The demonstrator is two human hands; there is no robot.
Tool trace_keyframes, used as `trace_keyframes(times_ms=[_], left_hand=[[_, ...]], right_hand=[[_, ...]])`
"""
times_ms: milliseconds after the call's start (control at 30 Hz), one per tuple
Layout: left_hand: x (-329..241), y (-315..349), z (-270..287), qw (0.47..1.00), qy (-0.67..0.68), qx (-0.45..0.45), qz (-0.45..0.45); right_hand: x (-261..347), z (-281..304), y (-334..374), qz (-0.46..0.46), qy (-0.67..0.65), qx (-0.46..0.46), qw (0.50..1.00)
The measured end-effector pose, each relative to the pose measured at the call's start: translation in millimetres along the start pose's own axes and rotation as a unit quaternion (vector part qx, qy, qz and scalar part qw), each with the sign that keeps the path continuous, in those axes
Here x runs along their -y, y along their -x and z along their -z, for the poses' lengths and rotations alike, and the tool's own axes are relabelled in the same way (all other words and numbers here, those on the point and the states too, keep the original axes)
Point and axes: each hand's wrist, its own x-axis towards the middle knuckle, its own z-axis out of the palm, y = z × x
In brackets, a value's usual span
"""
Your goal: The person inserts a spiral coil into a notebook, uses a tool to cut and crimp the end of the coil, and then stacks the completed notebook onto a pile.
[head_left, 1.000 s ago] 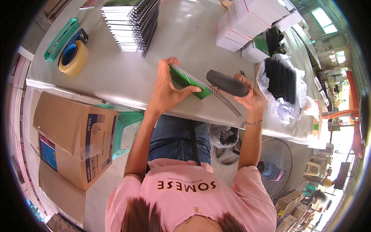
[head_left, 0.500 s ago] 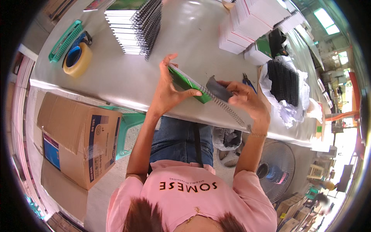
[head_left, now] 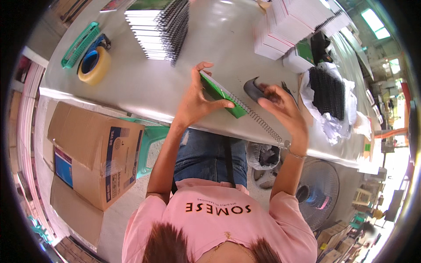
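My left hand [head_left: 193, 104] grips a green-covered notebook [head_left: 238, 111], fingers at its far edge and thumb pressed on the cover near the bound edge. A thin wire coil [head_left: 264, 122] runs along that edge and sticks out well past the corner, toward my right wrist. In my right hand [head_left: 284, 106] is a curved dark grey strip [head_left: 251, 89], pinched between thumb and fingers and held just beyond the coil, apart from it. Dark-handled pliers [head_left: 289, 92] lie on the table behind my right hand, partly hidden by it.
Coil-bound notebooks [head_left: 151, 35] are stacked at the far left, near a tape roll [head_left: 97, 68] and a green basket [head_left: 80, 45]. Page stacks [head_left: 287, 26] stand at far right. Black coils [head_left: 326, 93] lie on white wrapping at right. A cardboard box [head_left: 87, 144] sits below the table's left.
The grey strip in my right hand has moved slightly away from the coil. My left hand keeps its hold on the notebook. The whole view has shifted a little.
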Motion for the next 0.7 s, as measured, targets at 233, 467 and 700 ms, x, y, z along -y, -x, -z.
trace_keyframes(times_ms=[233,467,700], left_hand=[[-1.0,5.6,2.1,1.000,0.007,0.014,0.018],[-0.8,4.8,-1.4,1.000,0.018,0.025,0.004],[-0.4,5.0,1.3,0.998,0.039,0.040,0.022]], right_hand=[[3.6,-8.1,10.5,-0.003,-0.092,0.029,0.995],[12.7,-11.7,11.6,-0.012,-0.219,0.049,0.974],[6.9,-6.1,11.8,-0.004,-0.248,0.103,0.963]])
